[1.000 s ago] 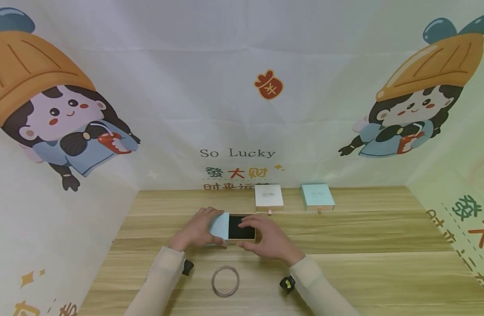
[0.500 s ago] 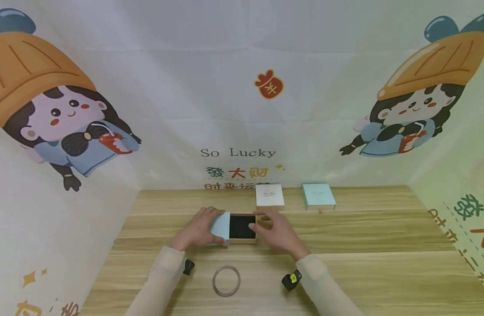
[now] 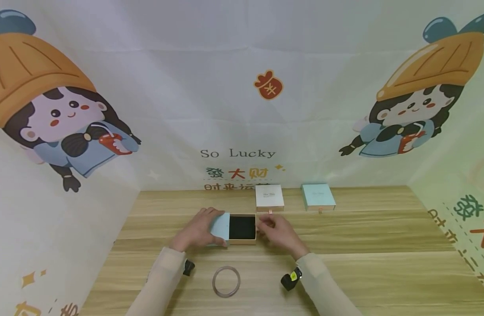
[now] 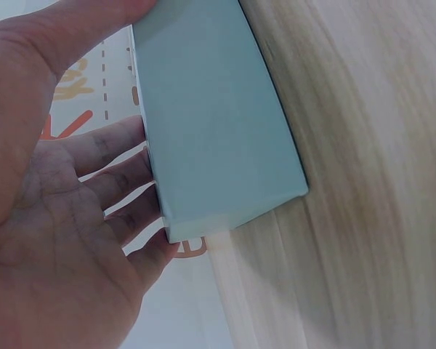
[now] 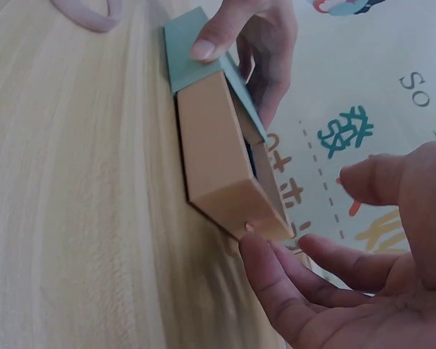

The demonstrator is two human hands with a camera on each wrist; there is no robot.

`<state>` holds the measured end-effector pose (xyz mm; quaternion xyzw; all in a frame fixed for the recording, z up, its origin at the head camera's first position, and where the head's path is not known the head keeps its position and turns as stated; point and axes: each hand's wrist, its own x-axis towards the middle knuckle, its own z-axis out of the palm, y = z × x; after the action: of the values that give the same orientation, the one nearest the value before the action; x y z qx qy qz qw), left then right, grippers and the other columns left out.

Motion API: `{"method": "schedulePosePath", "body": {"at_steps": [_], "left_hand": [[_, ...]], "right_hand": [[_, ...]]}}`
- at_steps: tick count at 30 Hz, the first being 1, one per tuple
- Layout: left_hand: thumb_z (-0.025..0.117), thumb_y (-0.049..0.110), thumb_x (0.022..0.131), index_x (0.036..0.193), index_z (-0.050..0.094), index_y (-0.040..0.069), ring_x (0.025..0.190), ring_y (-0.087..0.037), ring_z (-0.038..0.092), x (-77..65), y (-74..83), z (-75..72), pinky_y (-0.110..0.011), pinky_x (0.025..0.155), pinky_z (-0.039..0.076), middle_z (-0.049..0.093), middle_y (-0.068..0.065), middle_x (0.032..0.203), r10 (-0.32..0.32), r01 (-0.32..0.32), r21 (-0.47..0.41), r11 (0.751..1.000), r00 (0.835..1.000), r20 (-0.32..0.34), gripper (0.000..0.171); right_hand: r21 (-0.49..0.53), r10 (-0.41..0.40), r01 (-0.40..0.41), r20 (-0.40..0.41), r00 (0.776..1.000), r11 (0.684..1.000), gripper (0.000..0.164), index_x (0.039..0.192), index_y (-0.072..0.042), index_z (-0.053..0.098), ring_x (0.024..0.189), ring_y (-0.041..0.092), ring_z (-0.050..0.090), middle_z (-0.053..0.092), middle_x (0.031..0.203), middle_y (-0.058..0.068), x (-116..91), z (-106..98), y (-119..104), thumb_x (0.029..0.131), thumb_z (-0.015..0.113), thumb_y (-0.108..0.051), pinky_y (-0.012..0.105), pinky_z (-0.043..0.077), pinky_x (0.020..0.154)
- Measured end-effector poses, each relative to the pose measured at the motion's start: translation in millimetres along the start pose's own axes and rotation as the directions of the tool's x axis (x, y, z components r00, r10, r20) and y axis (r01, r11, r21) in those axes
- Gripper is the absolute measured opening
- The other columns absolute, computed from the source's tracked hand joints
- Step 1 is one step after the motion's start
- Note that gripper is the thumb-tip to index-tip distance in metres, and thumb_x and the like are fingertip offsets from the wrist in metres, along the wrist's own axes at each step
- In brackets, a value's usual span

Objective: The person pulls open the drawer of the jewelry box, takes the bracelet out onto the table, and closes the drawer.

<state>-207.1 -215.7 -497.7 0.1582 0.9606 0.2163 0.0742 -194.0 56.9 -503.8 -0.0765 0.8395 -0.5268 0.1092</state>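
My left hand point(image 3: 197, 228) holds the light blue sleeve point(image 3: 221, 226) of a drawer-style gift box, thumb on the near side and fingers on the far side. Out of the sleeve's right end stands the tan drawer point(image 3: 242, 242), with a black pad point(image 3: 242, 227) inside. My right hand point(image 3: 280, 231) is at the drawer's right end. In the right wrist view its fingertips are right at the small pull tab point(image 5: 249, 227), and the thumb stands apart from the fingers. A pale mauve bangle point(image 3: 226, 296) lies on the table nearer to me.
At the back of the wooden table point(image 3: 368, 228) sit a white box point(image 3: 269, 195) and another light blue box point(image 3: 318, 195), each with a small tab in front. Behind them rises a printed cloth backdrop point(image 3: 242, 109), which also hangs at both sides.
My right hand has drawn back from over the black pad to the drawer's right end, and its fingers have come down to the tab. The left hand keeps its hold on the sleeve.
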Motion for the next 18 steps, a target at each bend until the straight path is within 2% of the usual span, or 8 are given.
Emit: {"method": "schedulePosePath", "body": {"at_steps": [6, 12, 18], "left_hand": [[0.096, 0.041, 0.066, 0.148, 0.052, 0.010, 0.128, -0.030, 0.052, 0.0, -0.2, 0.3, -0.051, 0.109, 0.046, 0.057, -0.011, 0.143, 0.005, -0.005, 0.005, 1.000, 1.000, -0.008, 0.098], [0.096, 0.041, 0.066, 0.148, 0.052, 0.011, 0.130, -0.031, 0.051, 0.5, -0.3, 0.3, -0.052, 0.110, 0.045, 0.057, -0.011, 0.145, 0.002, -0.002, -0.001, 1.000, 1.000, -0.009, 0.098], [0.096, 0.042, 0.066, 0.149, 0.052, 0.011, 0.131, -0.031, 0.051, 0.1, -0.7, 0.7, -0.052, 0.111, 0.045, 0.057, -0.011, 0.145, 0.001, -0.001, -0.003, 1.000, 1.000, -0.008, 0.099]], "right_hand": [[-0.027, 0.051, -0.051, -0.015, 0.999, 0.998, 0.026, 0.118, 0.000, 0.070, 0.086, 0.018, 0.068, 0.074, 0.102, 0.010, 4.2, 4.7, 8.5, 0.101, 0.061, -0.017, 0.030, 0.057, 0.073], [-0.037, 0.023, -0.024, -0.031, 0.999, 0.999, 0.016, 0.104, -0.001, 0.074, 0.070, 0.014, 0.066, 0.074, 0.086, 0.010, 10.3, 8.9, 14.0, 0.099, 0.064, -0.013, 0.025, 0.054, 0.061], [-0.061, -0.016, 0.014, -0.045, 0.999, 0.998, 0.009, 0.096, -0.001, 0.073, 0.066, 0.012, 0.067, 0.074, 0.081, 0.008, 14.6, 11.6, 15.7, 0.096, 0.067, -0.007, 0.023, 0.051, 0.058]]}}
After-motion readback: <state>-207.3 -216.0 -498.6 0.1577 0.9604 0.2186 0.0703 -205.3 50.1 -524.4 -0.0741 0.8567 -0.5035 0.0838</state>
